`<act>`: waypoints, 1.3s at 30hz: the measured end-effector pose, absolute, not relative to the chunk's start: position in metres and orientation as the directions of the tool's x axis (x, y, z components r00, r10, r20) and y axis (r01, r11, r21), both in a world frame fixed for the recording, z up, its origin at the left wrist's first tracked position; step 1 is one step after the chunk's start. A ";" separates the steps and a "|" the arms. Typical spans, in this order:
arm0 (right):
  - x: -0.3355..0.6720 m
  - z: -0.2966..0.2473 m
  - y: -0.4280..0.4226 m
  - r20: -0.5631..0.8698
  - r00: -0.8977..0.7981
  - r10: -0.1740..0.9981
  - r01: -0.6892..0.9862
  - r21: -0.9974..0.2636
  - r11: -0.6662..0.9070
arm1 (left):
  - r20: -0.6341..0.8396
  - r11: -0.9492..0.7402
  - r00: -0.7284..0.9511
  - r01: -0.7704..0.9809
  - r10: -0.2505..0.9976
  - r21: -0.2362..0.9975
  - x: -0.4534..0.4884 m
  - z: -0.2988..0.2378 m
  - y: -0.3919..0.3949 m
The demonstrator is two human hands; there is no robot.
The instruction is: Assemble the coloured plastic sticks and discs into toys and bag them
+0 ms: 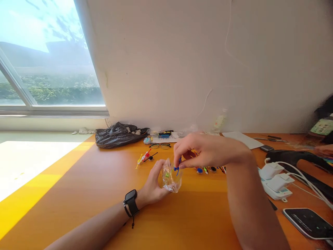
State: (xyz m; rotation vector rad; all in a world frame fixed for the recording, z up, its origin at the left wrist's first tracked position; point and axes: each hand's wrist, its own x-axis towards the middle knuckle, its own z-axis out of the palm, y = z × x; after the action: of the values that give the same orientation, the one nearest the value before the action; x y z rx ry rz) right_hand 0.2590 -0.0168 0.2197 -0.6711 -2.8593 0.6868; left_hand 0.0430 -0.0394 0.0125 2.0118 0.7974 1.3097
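Observation:
My left hand, with a black watch on the wrist, grips a small clear plastic bag just above the orange table. My right hand comes in from the right and pinches a small blue plastic piece at the bag's mouth. Something green shows inside the bag. Behind my right hand lies a row of small coloured toy parts. Farther left rest a red and yellow toy piece and a black stick.
At the wall lie a black plastic bag, glasses, small tools, a bottle and white paper. White chargers with cables, a phone and a black object sit at the right. Another person's hand shows at the far right edge.

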 end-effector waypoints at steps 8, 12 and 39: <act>0.268 0.227 -0.009 0.119 -0.883 0.453 0.324 -0.545 0.773 | 0.603 -0.666 0.313 0.155 0.734 0.730 0.043 0.010 -0.040; 0.262 0.207 0.033 0.221 -0.776 0.591 0.378 -0.587 0.716 | 0.597 -0.665 0.318 0.174 0.736 0.727 0.043 0.015 -0.044; 0.138 0.037 0.238 -0.048 -0.548 0.835 0.795 -0.341 0.503 | 0.636 -0.689 0.306 0.107 0.709 0.716 0.047 0.017 -0.044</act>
State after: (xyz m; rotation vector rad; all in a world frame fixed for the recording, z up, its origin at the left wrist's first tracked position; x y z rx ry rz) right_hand 0.1377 0.2375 0.0366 -1.4250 -2.6146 0.4942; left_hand 0.0467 -0.0443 0.0170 2.0183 0.7213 1.3982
